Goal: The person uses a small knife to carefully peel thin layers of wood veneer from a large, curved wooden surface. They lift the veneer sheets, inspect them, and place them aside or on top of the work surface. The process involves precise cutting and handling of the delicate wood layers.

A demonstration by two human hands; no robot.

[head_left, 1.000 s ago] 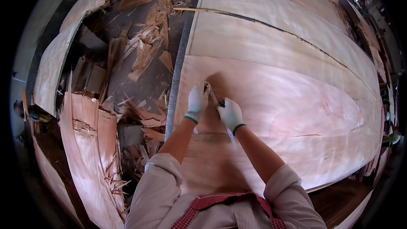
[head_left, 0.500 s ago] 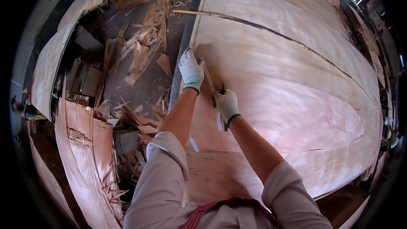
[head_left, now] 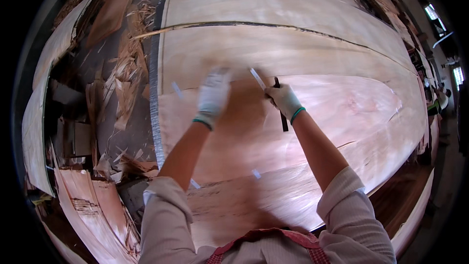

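Large pale wood veneer sheets (head_left: 312,112) spread out beneath both hands. My left hand (head_left: 213,95), in a white glove with a green cuff, is above the seam between sheets; its fingers are smeared by motion. My gloved right hand (head_left: 286,101) is closed around a narrow, flat black tool (head_left: 284,122) whose exact kind is unclear. From its fingertips a short white tape strip (head_left: 257,78) sticks out toward the far left. One tape piece (head_left: 177,90) lies across the seam near the left edge. Two more, a left piece (head_left: 195,184) and a middle piece (head_left: 256,173), sit on the nearer seam.
A long thin stick (head_left: 146,34) lies across the far sheets, its end jutting past their left edge. Torn veneer scraps (head_left: 124,76) litter the floor at left. More veneer sheets (head_left: 36,132) stand beyond them. Another person (head_left: 442,100) is at the far right.
The view has shifted, with the sheets now further left. My left hand has come away from the left edge, where a tape piece now lies. My right hand still holds the black tool.
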